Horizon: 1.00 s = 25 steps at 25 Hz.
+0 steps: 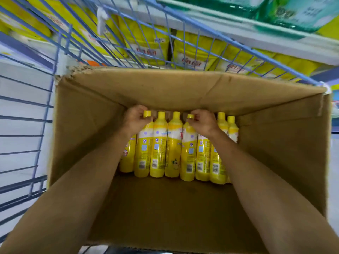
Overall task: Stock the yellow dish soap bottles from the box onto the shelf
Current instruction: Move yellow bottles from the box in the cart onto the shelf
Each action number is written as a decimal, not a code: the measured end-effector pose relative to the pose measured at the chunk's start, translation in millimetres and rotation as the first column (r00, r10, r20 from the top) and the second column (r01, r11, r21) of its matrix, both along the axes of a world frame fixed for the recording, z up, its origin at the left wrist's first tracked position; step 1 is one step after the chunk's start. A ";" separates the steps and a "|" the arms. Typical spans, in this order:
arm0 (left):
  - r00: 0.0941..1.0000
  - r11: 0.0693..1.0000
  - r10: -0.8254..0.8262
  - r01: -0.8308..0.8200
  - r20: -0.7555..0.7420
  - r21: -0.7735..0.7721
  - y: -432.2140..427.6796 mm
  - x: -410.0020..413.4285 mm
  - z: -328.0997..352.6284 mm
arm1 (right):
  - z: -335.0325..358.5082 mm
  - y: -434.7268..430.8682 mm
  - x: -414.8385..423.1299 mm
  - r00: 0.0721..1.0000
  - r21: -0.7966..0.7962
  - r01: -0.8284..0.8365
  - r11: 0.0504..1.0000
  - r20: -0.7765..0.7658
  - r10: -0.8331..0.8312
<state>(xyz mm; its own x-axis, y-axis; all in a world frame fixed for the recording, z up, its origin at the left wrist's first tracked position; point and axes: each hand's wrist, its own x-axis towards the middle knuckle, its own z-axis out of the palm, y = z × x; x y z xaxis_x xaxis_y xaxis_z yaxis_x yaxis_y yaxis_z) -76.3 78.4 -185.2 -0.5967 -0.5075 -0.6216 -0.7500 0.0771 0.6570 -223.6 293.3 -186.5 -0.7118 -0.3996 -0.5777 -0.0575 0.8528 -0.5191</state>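
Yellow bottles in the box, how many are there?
8 bottles in a row along the far wall of the box; left grip pinches one cap, right grip another. Arms may hide more.

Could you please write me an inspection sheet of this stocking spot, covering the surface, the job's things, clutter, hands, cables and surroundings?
Surface: cardboard box, open, sitting inside a blue wire cart; the near half of its floor is bare.
Job's things: yellow dish soap bottles stand packed along the box's far wall, caps on.
Clutter: a white strip hangs on the cart wire.
Hands: left hand grips the cap of a bottle near the row's left end; right hand pinches the cap of another nearer the middle.
Cables: nothing seen.
Surroundings: shelf beyond the cart, yellow bags below it, green packs on it; all blurred.
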 end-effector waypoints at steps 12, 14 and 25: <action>0.999 0.968 -0.047 0.048 -0.010 0.248 18.2 42.6 13.4 | 20.9 30.6 42.7 0.895 -0.282 0.244 0.928 0.434 -0.104; 1.000 0.965 -0.015 0.010 0.017 0.261 22.7 59.6 16.5 | 17.9 35.6 51.3 0.890 -0.257 0.245 0.935 0.442 -0.112; 0.999 0.958 0.006 0.008 -0.049 0.287 39.6 78.3 20.5 | 24.7 41.0 82.1 0.945 -0.166 0.081 0.983 0.325 -0.023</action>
<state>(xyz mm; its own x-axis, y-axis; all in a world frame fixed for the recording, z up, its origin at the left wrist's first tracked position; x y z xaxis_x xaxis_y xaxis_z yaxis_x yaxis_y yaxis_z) 2.1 118.0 -164.7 -0.6302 -0.3111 -0.7114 -0.7166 -0.1194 0.6871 -141.4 334.2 -161.8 -0.5229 -0.4822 -0.7029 0.1791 0.7441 -0.6436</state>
